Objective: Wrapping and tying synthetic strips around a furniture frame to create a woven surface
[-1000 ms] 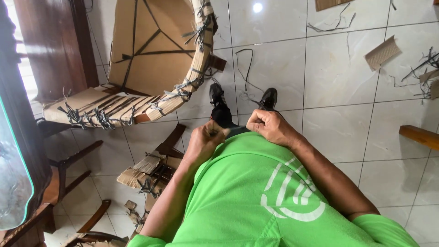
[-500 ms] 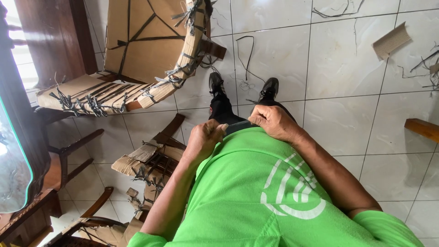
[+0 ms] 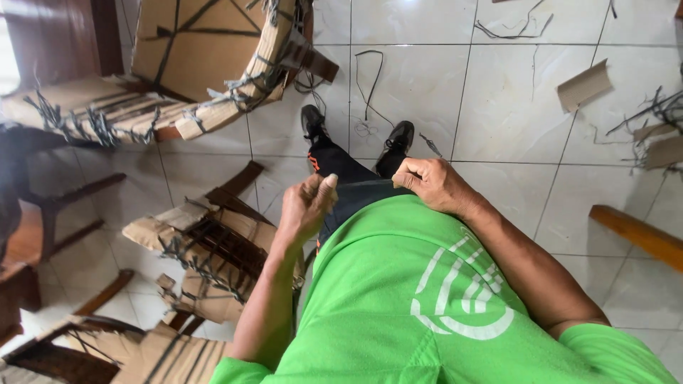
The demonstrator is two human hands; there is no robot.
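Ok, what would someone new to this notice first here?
Probably the bright green shirt filling the bottom of the view, with both hands in front of it, a thin dark strip between them. Next, the cardboard-wrapped chair bound with dark straps at upper left, and cardboard scraps on the white tile floor.

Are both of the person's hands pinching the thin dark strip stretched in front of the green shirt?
Yes: the left hand and the right hand each pinch one end of the thin dark strip, pulled straight between them above the bright green shirt.

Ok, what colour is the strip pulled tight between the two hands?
Black. The thin strip, taut between the left hand and right hand, shows best in the head view.
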